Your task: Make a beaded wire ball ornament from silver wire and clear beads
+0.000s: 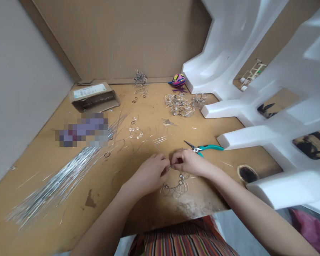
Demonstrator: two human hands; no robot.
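Note:
Both my hands meet over a looped wire ornament with clear beads, near the table's front edge. My left hand curls at its upper left, fingers bent together on the wire. Thumb and fingertips of my right hand pinch the wire's top end, close to the left fingertips. The lower loops and beads hang towards me and rest on or just above the wood; which, I cannot tell. Just beyond my right hand lie long-nose pliers with teal handles, their jaws pointing up and left.
A bundle of straight silver wires stretches across the left, beside a blurred-out patch. An open cardboard box stands behind it. Several finished-looking wire pieces and a colourful patterned item sit at the back. White foam packing borders the right.

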